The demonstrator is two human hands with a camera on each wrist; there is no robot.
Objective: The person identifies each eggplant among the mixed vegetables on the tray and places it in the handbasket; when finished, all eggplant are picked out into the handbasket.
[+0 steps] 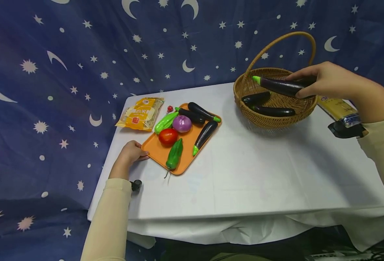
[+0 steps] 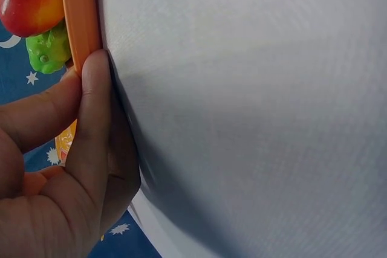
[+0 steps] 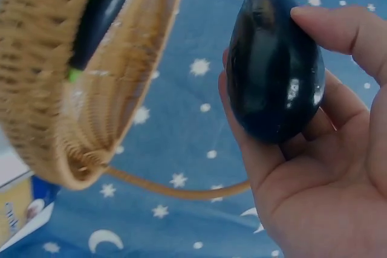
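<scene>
My right hand (image 1: 322, 81) grips a dark purple eggplant (image 1: 278, 86) by its thick end, just over the wicker basket (image 1: 270, 122). The eggplant's green stem points left; its rounded end (image 3: 275, 70) faces the right wrist view. Inside the basket lie two more eggplants (image 1: 273, 111). At the left, my left hand (image 1: 131, 153) pinches the near-left corner of an orange tray (image 1: 156, 150) between thumb and fingers. On the tray are a tomato (image 1: 168, 137), a purple onion (image 1: 182, 124), a green pepper (image 1: 174, 154), a light green vegetable (image 1: 166, 122) and three eggplants (image 1: 205, 136).
A yellow food packet (image 1: 141, 114) lies behind the tray, near a small red item (image 1: 170, 108). Right of the basket, another yellow packet (image 1: 337, 108) is partly hidden by my right arm. White cloth (image 1: 244, 174) covers the table, against a blue starry curtain (image 1: 179, 43).
</scene>
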